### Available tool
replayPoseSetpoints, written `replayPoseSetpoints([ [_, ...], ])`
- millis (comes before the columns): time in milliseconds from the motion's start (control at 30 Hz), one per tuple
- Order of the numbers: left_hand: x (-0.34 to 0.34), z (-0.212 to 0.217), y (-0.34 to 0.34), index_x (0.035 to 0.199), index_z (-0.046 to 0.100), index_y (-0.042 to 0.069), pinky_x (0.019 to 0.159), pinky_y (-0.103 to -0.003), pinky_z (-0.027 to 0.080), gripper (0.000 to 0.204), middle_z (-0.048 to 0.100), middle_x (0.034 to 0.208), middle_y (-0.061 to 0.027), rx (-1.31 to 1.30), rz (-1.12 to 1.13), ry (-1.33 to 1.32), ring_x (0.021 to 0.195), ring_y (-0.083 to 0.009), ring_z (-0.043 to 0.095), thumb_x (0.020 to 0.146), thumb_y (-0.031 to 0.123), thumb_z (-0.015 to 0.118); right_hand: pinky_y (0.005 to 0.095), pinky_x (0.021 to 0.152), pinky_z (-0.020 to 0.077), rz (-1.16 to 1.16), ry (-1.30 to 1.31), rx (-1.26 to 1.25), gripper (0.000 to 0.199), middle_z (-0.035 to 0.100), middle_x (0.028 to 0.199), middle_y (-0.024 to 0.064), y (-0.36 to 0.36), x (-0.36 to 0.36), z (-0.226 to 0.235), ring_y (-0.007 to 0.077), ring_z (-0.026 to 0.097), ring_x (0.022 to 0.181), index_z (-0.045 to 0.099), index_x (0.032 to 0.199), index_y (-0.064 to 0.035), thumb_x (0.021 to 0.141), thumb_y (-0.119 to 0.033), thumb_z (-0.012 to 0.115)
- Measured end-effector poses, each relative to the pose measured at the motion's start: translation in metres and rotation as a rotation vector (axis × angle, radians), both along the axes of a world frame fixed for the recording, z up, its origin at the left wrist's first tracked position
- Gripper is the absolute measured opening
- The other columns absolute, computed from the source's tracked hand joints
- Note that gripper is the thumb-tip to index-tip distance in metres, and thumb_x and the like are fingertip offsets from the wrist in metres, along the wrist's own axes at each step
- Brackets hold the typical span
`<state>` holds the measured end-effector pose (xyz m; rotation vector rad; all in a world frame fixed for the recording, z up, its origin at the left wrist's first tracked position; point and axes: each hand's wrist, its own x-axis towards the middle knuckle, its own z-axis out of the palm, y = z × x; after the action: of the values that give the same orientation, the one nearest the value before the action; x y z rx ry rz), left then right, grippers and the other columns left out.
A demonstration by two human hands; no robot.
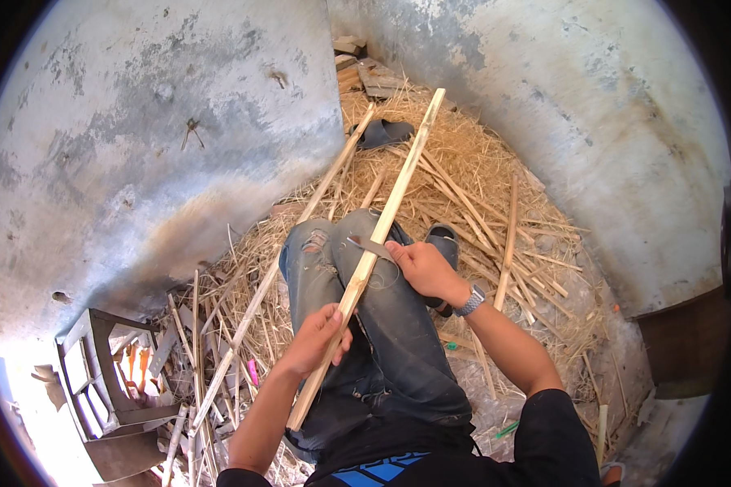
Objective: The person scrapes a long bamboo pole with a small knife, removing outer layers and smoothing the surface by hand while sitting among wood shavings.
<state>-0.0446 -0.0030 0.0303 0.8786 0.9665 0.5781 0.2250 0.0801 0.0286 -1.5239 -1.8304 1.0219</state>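
A long pale bamboo strip (398, 187) runs from my lap up and away toward the far wall, lying across my jeans-clad knees (333, 252). My left hand (321, 337) is closed around its near part, close to the lower end. My right hand (418, 268), with a watch on the wrist, grips a knife; its dark blade (371, 246) lies against the strip just above my knee.
Straw and wood shavings (471, 170) cover the floor, with several split bamboo strips (508, 243) scattered on them. A dark sandal (386, 131) lies farther off, another (445, 243) by my leg. Stained plaster walls (138, 122) close in left and right. A wooden frame (97, 365) sits lower left.
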Motion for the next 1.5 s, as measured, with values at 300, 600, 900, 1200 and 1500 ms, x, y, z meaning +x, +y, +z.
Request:
replayPoseSetpoints([
  [300, -0.031, 0.006, -0.032, 0.112, 0.062, 0.005, 0.045, -0.024, 0.042, 0.045, 0.058, 0.064, -0.0029, 0.0, -0.009, 0.103, 0.046, -0.0099, 0.052, 0.112, 0.046, 0.045, 0.0388, 0.051, 0.0359, -0.132, 0.183, 0.083, 0.062, 0.048, 0.053, 0.009, 0.025, 0.007, -0.016, 0.0146, 0.042, 0.051, 0.064, 0.072, 0.0039, 0.108, -0.047, 0.056],
  [600, -0.01, -0.006, -0.023, 0.108, 0.061, 0.005, 0.042, -0.024, 0.039, 0.045, 0.053, 0.059, -0.0008, 0.031, 0.048, 0.089, 0.044, -0.0089, 0.048, 0.112, 0.047, 0.045, 0.035, 0.055, 0.0404, 0.14, 0.17, 0.078, 0.019, 0.054, 0.059, 0.0085, -0.012, -0.008, 0.043, 0.0137, 0.047, 0.056, 0.071, 0.083, 0.0, 0.092, -0.016, 0.076],
  [900, -0.012, -0.005, -0.014, 0.109, 0.056, 0.007, 0.038, -0.025, 0.033, 0.039, 0.04, 0.054, 0.0012, -0.309, 0.1, -0.379, 0.039, -0.0095, 0.036, 0.114, 0.043, 0.04, 0.0286, 0.059, 0.0415, -0.366, 0.213, 0.212, 0.035, 0.058, 0.066, -0.0022, -0.018, 0.042, 0.071, 0.0082, 0.05, 0.062, 0.071, 0.086, 0.0002, 0.103, -0.03, 0.068],
  [1200, -0.013, -0.008, -0.039, 0.107, 0.05, 0.009, 0.033, -0.023, 0.03, 0.037, 0.035, 0.052, 0.0036, -0.516, 0.11, -0.564, 0.036, -0.0089, 0.034, 0.115, 0.043, 0.036, 0.0446, 0.061, 0.0481, -0.016, 0.007, 0.186, 0.045, 0.061, 0.064, 0.0166, -0.044, -0.002, 0.032, 0.0349, 0.061, 0.06, 0.063, 0.081, -0.0027, 0.107, -0.039, 0.054],
  [1500, -0.004, -0.001, -0.045, 0.105, 0.048, 0.013, 0.034, -0.021, 0.025, 0.037, 0.033, 0.051, 0.0071, -0.541, 0.141, -0.568, 0.034, -0.0059, 0.032, 0.116, 0.044, 0.03, 0.0545, 0.05, 0.046, 0.065, -0.389, 0.392, 0.044, 0.057, 0.055, 0.0211, -0.051, -0.03, 0.012, 0.0442, 0.06, 0.052, 0.057, 0.077, -0.0042, 0.106, -0.038, 0.057],
])
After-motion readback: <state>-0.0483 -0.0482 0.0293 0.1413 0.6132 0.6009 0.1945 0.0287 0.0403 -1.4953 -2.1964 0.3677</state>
